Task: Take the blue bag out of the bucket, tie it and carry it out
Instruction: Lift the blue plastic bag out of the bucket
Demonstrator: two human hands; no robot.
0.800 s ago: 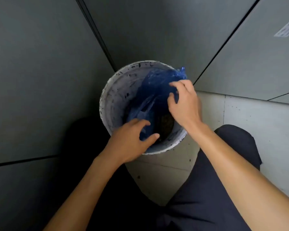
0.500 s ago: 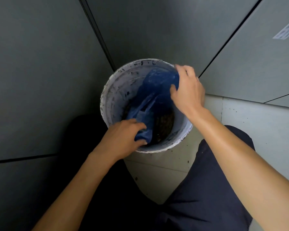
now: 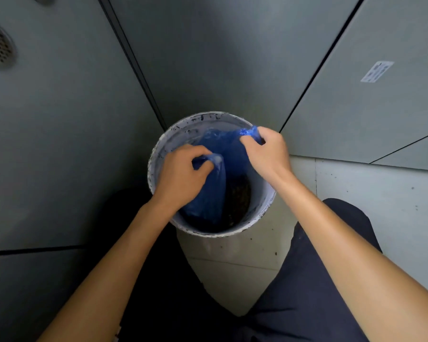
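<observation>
Blue bag [image 3: 213, 193] in bucket [image 3: 158, 154], not yet lifted. Left hand [image 3: 183, 174] pinching bunched near edge; right hand [image 3: 265, 154] pinching far edge at rim. Advice: gather both edges to centre, pull straight up slowly; dark contents inside, thin film likely tears.

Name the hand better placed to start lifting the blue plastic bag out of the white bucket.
Left, marginally. The left hand pinches the blue plastic bag above the white bucket's middle; the right hand grips it at the far rim.
</observation>
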